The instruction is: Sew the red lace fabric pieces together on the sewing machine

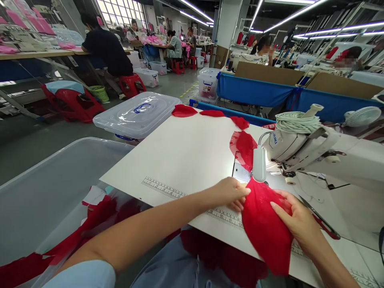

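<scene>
A piece of red fabric [264,228] hangs over the table's front edge, its upper end under the head of a white sewing machine [312,148]. My left hand [232,194] pinches the fabric's left edge close to the needle area. On the right side, my right hand [295,212] grips the same fabric between thumb and fingers. Behind the needle, more red fabric [244,148] lies on the table, part of it sheer. The needle itself is hidden by a white lamp-like box [259,164].
Dark snips [322,222] lie right of my right hand. Red pieces [184,111] line the far edge of the white table [180,156], which has a printed ruler. A clear bin [60,192] with red cloth stands left, near a lidded box [138,114]. Several people sit at machines beyond.
</scene>
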{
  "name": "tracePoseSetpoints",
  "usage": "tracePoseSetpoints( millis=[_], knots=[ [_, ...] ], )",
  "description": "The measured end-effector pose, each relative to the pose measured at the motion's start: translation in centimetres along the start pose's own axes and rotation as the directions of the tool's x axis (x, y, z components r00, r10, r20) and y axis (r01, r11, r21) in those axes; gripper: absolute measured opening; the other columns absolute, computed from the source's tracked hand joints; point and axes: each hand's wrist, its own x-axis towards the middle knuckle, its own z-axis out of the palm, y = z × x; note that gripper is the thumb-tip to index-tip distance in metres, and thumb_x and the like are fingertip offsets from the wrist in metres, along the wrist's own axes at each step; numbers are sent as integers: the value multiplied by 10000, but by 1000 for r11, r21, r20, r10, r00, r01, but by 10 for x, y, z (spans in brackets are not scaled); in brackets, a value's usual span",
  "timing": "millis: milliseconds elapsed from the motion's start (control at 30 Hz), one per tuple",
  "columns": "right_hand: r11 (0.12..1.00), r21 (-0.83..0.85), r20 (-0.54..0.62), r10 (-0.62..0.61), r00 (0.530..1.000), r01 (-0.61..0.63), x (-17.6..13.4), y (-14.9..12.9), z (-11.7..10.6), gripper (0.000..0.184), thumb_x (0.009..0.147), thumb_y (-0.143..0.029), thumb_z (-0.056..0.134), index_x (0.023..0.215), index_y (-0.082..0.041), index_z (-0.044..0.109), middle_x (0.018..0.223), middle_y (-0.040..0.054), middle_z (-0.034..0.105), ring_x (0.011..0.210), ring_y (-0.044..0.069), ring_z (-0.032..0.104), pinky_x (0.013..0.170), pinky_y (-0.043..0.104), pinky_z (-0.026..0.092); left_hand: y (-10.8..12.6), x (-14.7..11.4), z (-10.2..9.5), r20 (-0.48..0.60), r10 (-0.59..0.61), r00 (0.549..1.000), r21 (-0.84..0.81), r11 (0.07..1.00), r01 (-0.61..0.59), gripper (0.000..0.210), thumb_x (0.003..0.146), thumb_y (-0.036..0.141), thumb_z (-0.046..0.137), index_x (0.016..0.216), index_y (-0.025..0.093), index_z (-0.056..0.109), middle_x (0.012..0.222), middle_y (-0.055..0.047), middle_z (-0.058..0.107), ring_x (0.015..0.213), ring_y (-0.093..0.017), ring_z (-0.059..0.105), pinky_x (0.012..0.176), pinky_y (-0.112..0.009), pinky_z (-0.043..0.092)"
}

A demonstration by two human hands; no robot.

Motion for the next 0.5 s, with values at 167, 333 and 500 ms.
tracePoseSetpoints(
  millis=[167, 333, 500],
  knots=[
    [926, -339, -82, -205, 975, 167, 8, 14, 1, 546, 722, -549, 683, 1158, -223, 646, 1119, 99, 743, 962, 298, 711, 774, 400, 574, 11, 32, 4, -152, 86, 985, 196, 979, -55, 69, 858, 201, 563, 818, 148, 583, 699, -11, 608, 634, -160, 628, 654, -280, 528],
    [890, -411, -105, -259, 960, 195, 5, 9, -2, 474, 756, -569, 584, 1071, -223, 662, 1014, 92, 759, 884, 280, 716, 721, 380, 557, -2, 24, 10, -209, 277, 938, 448, 880, -160, 408, 819, 143, 549, 1221, 195, 500, 789, 11, 602, 726, -195, 597, 631, -275, 462],
    [824, -519, -186, -369, 911, 227, 2, 12, -3, 359, 769, -536, 536, 925, -240, 666, 714, 22, 707, 534, 202, 615, 519, 320, 465, -7, 19, 11, -130, 359, 924, 665, 723, -187, 207, 830, 61, 478, 947, 197, 582, 947, -65, 634, 917, -264, 610, 813, -371, 477]
  ],
)
